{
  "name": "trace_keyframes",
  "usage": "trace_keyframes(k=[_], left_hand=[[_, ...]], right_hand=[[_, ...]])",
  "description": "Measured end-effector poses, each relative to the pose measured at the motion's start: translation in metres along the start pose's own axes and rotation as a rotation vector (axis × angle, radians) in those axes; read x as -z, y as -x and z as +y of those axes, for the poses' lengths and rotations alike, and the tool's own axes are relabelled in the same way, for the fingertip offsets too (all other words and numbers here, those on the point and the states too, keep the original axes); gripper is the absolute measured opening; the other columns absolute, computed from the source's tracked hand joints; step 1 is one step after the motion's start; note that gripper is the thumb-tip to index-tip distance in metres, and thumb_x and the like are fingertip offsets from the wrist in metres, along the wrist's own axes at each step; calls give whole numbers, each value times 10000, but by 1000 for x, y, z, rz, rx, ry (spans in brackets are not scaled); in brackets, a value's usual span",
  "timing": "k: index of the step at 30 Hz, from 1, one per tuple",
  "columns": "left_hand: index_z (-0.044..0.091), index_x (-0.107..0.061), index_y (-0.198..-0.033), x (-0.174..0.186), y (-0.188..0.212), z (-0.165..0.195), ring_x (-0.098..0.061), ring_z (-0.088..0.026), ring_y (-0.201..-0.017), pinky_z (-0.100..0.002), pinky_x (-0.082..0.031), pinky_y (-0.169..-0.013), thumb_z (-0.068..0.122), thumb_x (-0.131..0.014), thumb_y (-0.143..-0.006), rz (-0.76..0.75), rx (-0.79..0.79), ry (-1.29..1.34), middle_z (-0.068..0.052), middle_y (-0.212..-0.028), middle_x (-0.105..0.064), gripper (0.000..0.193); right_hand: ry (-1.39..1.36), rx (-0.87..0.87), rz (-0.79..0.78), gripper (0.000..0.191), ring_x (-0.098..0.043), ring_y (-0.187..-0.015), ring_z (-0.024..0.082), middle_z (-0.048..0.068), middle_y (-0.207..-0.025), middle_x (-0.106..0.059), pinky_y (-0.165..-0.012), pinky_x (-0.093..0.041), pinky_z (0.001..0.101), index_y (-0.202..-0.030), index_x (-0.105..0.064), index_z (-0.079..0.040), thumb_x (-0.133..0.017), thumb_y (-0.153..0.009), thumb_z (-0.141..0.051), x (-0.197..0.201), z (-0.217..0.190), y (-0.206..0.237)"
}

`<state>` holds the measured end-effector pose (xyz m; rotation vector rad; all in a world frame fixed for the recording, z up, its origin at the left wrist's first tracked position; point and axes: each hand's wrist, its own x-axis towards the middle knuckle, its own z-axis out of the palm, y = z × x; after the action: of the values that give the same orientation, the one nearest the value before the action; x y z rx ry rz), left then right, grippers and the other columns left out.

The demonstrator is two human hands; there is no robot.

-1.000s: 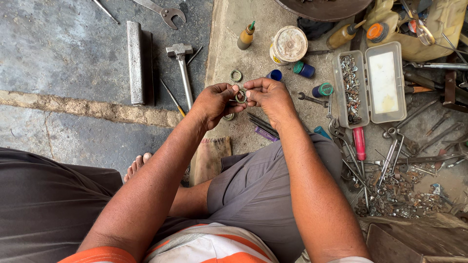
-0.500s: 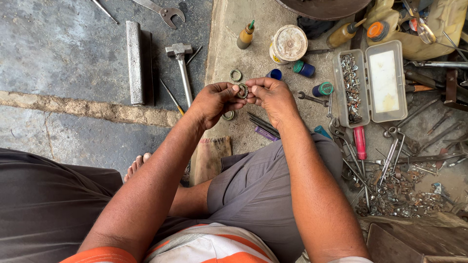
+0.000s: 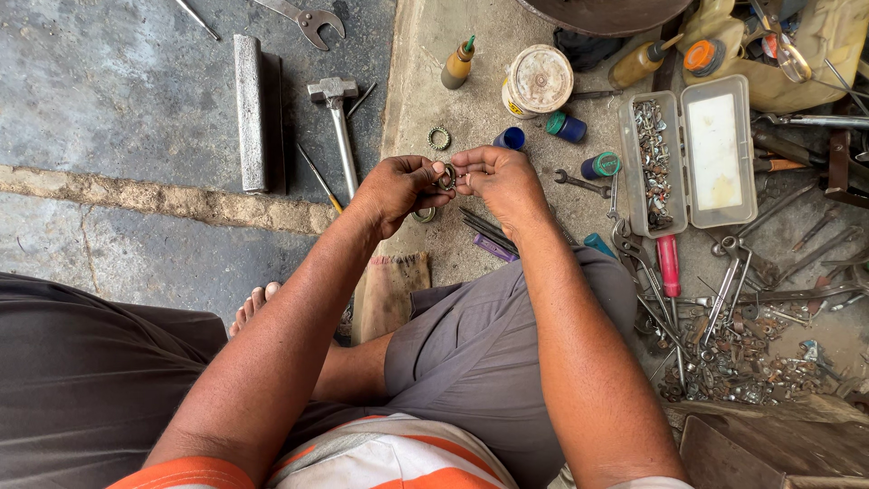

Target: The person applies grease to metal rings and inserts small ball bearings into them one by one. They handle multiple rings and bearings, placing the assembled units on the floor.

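Observation:
I sit on the ground with both hands raised over my knee. My left hand (image 3: pixel 396 187) and my right hand (image 3: pixel 499 180) meet fingertip to fingertip and together pinch a small dark metal ring (image 3: pixel 447 176). A second ring (image 3: pixel 424 215) lies on the ground just under my left hand. A toothed ring (image 3: pixel 439 138) lies a little further off, beyond the hands.
A hammer (image 3: pixel 337 119), a metal bar (image 3: pixel 250 110) and a spanner (image 3: pixel 303 17) lie at the left. An open plastic box of screws (image 3: pixel 692 154), small bottles (image 3: pixel 511 138), a round tin (image 3: pixel 537 81), a red-handled screwdriver (image 3: pixel 669 263) and scattered tools (image 3: pixel 733 353) crowd the right.
Both hands stay together on the small ring, shifting only slightly; the fingers have turned the ring a little.

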<state>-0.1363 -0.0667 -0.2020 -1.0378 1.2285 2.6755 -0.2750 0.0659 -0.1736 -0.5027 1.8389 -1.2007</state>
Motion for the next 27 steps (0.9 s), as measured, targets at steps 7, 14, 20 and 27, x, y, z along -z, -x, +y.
trace_keyframes(k=[7, 14, 20, 27], left_hand=[[-26, -664, -1055, -1, -1, 0, -747, -178, -839, -264, -658, -769, 228, -645, -990, 6, -10, -33, -110, -947, -726, 263], [-35, -657, -1071, -2, 1, 3, -752, -179, -819, -260, -652, -729, 235, -631, -998, 21, 36, -55, -119, -931, -726, 281], [-28, -653, -1084, -2, 0, 3, -751, -175, -814, -260, -659, -725, 231, -615, -998, 33, 60, -48, -116, -939, -726, 275], [-41, -646, -1086, -2, 0, 1, -744, -179, -814, -251, -648, -706, 222, -608, -1019, 7, 32, 8, -117, -950, -712, 274]], right_hand=[[-37, -55, 25, 238, -728, -846, 137, 126, -1026, -752, -740, -629, 259, -1146, -701, 48, -616, -925, 64, -1, -3, 1], [18, -37, 18, 214, -724, -837, 128, 121, -1015, -764, -731, -617, 249, -1117, -714, 42, -651, -913, 54, -2, -3, 1], [27, -30, -5, 223, -716, -834, 120, 106, -1004, -759, -734, -615, 243, -1100, -722, 40, -640, -897, 80, -1, 3, -2], [-12, -26, 18, 159, -719, -813, 121, 109, -984, -763, -704, -606, 243, -1072, -712, 40, -677, -917, 46, 1, 3, -2]])
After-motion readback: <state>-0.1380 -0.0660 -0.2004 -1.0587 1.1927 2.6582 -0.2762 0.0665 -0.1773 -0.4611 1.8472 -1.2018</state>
